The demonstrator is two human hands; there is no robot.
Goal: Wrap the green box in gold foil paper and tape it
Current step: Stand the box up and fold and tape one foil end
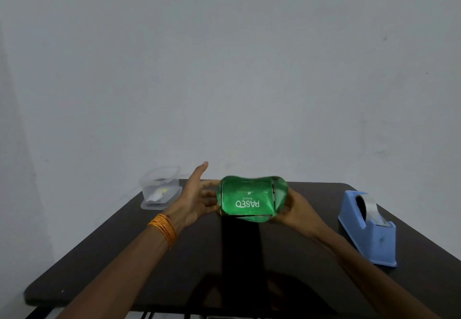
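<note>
The green box (252, 200) is held between both hands just above the middle of the dark surface (99, 256), toward its far edge; its long axis runs from 9 to 3 o'clock, level. The printed face is turned up toward the camera and the white lettering reads upside down, the tops of the letters pointing to 6 o'clock; the outline is blurred and its ends look bulged.

The left hand (197, 199) meets the box's 9 o'clock end with straight fingers and the thumb lifted toward 12 – its grip is apart, only touching; orange bangles (163, 229) circle that wrist. The right hand (295, 210) cups the 3 o'clock end, fingers curled round it – its grip is clamped on the box.

A clear plastic container (159, 189) sits at 10 o'clock near the far left corner, well apart from the box; a blue tape dispenser (369, 226) stands at 3 o'clock near the right edge, its long axis running roughly 11 to 5. Open dark surface lies from the box down to 6 o'clock between the forearms; a pale wall (224, 69) rises beyond the far edge.
</note>
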